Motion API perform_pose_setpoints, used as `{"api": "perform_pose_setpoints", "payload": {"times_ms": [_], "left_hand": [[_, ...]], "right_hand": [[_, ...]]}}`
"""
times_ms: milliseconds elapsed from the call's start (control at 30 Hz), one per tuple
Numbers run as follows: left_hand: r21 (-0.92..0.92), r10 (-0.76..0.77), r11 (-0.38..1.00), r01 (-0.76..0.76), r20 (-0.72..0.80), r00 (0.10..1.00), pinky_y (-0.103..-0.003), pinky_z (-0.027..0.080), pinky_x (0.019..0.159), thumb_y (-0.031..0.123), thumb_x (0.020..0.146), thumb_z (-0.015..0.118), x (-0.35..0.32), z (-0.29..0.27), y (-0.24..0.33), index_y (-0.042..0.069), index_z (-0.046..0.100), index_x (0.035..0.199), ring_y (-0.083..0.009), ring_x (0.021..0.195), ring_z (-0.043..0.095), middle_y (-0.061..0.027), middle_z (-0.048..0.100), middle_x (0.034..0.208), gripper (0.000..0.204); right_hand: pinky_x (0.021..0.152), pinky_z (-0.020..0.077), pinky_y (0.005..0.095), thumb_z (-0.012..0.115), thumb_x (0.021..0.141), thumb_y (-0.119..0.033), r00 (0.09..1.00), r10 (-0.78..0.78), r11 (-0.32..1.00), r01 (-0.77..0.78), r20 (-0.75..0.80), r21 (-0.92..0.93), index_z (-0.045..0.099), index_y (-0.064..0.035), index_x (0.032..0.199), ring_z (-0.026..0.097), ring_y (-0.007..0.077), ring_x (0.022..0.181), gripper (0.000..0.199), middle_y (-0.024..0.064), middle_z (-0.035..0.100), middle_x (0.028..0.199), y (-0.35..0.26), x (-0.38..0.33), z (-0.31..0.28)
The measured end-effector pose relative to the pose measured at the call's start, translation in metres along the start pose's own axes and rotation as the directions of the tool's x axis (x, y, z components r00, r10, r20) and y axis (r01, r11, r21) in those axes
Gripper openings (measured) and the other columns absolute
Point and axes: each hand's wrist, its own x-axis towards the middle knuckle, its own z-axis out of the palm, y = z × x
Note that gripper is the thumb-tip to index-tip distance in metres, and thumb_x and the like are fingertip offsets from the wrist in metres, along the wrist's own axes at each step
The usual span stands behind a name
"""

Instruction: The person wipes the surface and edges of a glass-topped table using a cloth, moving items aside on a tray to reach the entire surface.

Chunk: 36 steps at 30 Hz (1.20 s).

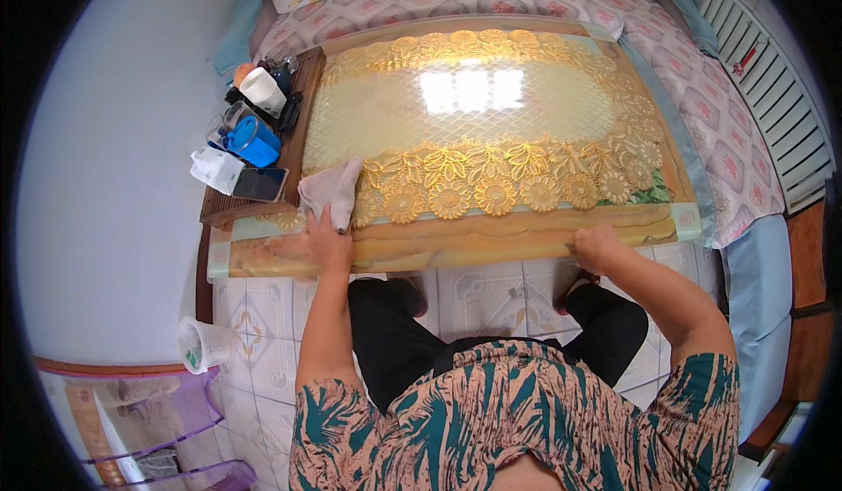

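A pale pinkish-grey cloth (331, 191) lies bunched on the near left part of the table, beside a wooden tray. My left hand (327, 244) is on the cloth's near edge, its fingers over the fabric; part of this hand is smeared by motion. Beneath is a low table (491, 244) with a marbled, shiny top and a gold lace-patterned cover (495, 195) with flowers. Farther right, my right hand (596, 250) is curled into a fist at the table's near edge, with nothing visible in it.
The wooden tray (303, 131) on the left bears a blue canister (254, 141), a white paper roll (262, 91), a white packet (217, 171) and a phone (260, 184). A patterned sofa (421, 2) wraps the far and right sides. A white bin (203, 345) stands on the tiled floor.
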Motion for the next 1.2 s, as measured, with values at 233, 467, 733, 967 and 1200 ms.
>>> {"api": "perform_pose_setpoints", "payload": {"times_ms": [233, 467, 733, 967, 1200], "left_hand": [[-0.066, 0.254, 0.966, -0.25, 0.068, 0.965, -0.044, 0.042, 0.091, 0.019, 0.071, 0.067, 0.012, 0.021, 0.127, 0.019, 0.061, 0.119, -0.0367, 0.104, 0.05, -0.0145, 0.051, 0.13, 0.048], [-0.523, 0.67, 0.65, -0.552, 0.05, 0.741, -0.041, 0.039, 0.094, 0.014, 0.072, 0.063, -0.096, 0.001, 0.254, 0.016, 0.065, 0.112, -0.0327, 0.11, 0.047, -0.011, 0.049, 0.132, 0.041], [-0.332, 0.483, 0.841, -0.427, 0.107, 0.869, -0.044, 0.041, 0.092, 0.012, 0.077, 0.058, -0.052, -0.021, 0.128, 0.014, 0.062, 0.116, -0.0373, 0.102, 0.052, -0.0137, 0.054, 0.126, 0.039], [-0.037, 0.079, 0.996, -0.082, -0.059, 0.995, -0.045, 0.038, 0.093, 0.004, 0.061, 0.066, -0.05, -0.045, -0.02, 0.014, 0.059, 0.122, -0.0362, 0.104, 0.049, -0.0164, 0.051, 0.129, 0.062], [0.009, 0.07, 0.998, -0.07, -0.008, 0.998, -0.045, 0.037, 0.095, 0.0, 0.062, 0.065, -0.078, -0.074, -0.02, 0.016, 0.058, 0.123, -0.0363, 0.106, 0.047, -0.013, 0.048, 0.133, 0.064]], "right_hand": [[0.068, 0.0525, 0.0403, 0.067, 0.075, -0.021, 0.995, 0.064, 0.996, -0.068, 0.076, 0.052, 0.07, -0.0123, 0.088, 0.067, 0.0277, 0.084, 0.015, 0.0077, 0.068, 0.089, -0.003, 0.002, -0.005], [0.072, 0.0511, 0.0418, 0.064, 0.074, -0.023, 0.99, 0.05, 0.996, -0.058, 0.129, 0.064, 0.066, -0.0044, 0.089, 0.065, 0.0321, 0.085, 0.024, 0.0149, 0.066, 0.089, 0.004, 0.0, 0.005], [0.071, 0.052, 0.0402, 0.061, 0.076, -0.014, 0.991, 0.136, 0.984, -0.137, 0.015, 0.111, 0.067, -0.0062, 0.085, 0.066, 0.0314, 0.086, 0.013, 0.0149, 0.068, 0.089, -0.003, -0.004, 0.003], [0.072, 0.0515, 0.0419, 0.064, 0.075, -0.015, 0.985, 0.157, 0.977, -0.165, 0.07, 0.132, 0.066, -0.0051, 0.085, 0.066, 0.033, 0.086, 0.014, 0.0155, 0.068, 0.088, -0.004, -0.002, 0.0], [0.072, 0.0507, 0.0438, 0.063, 0.076, -0.017, 0.987, 0.153, 0.983, -0.158, 0.055, 0.092, 0.065, -0.0034, 0.083, 0.065, 0.035, 0.084, 0.015, 0.0172, 0.066, 0.085, -0.009, -0.011, -0.014]]}}
